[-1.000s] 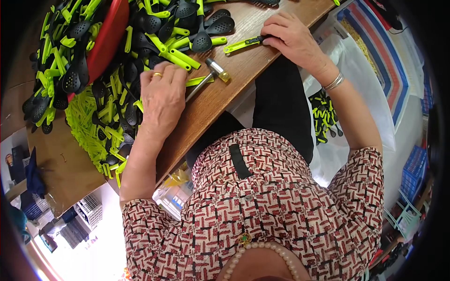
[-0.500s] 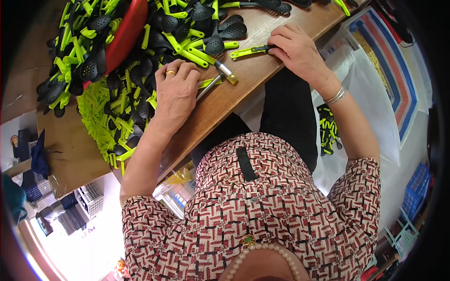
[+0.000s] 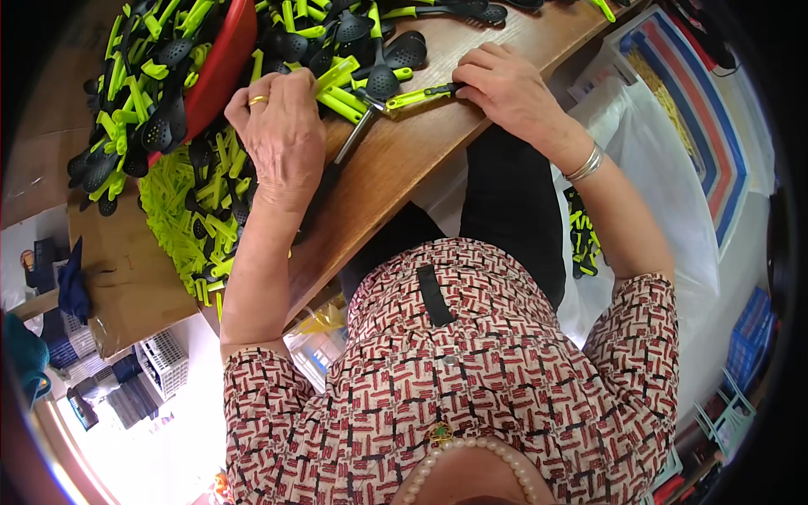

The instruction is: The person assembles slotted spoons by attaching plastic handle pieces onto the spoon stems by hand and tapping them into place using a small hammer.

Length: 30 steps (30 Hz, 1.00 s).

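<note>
My right hand pinches the black end of a green-and-black utensil handle over the wooden table. The handle's green end reaches a small hammer, whose metal shaft slants down toward my left wrist. My left hand, with a ring on one finger, is at the near side of the utensil pile. Its fingers curl down, and whatever they hold is hidden beneath them. Just right of those fingertips lie loose green handles. Beyond them rests a black slotted spoon.
A red basin heaped with black-and-green utensils stands at the left. Below it spreads a heap of green plastic pieces. Black trousers show under the table edge. A white bag at the right has green-and-black pieces beside it.
My left hand has moved left and away from me, off the hammer area toward the pile. The right hand has carried the handle left, and the hammer head has shifted left.
</note>
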Tool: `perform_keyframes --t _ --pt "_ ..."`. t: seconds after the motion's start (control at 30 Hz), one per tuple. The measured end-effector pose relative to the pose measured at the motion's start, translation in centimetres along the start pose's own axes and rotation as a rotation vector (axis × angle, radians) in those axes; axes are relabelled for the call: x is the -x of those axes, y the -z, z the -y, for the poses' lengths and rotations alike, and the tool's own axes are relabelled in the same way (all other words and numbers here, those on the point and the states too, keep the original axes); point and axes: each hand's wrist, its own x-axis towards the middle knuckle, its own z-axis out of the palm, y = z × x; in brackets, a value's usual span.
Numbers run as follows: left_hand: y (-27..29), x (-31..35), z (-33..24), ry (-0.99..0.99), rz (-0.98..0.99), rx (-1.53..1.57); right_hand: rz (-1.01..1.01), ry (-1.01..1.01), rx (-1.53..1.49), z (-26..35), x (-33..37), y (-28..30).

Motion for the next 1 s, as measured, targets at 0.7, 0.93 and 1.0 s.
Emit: perform_keyframes --t 0.7,0.93,1.0 --pt "-2.3 2.5 -7.0 0.144 0.190 0.738 0.073 0.077 -0.068 -1.0 0.0 0.7" --pt "-2.4 2.2 -7.7 0.274 0.119 0.824 0.091 0.067 -0.075 -0.7 -0.3 0.2" --pt "-2.8 2.3 -7.9 0.205 0.089 0.782 0.089 0.064 -0.106 -0.8 -0.3 0.0"
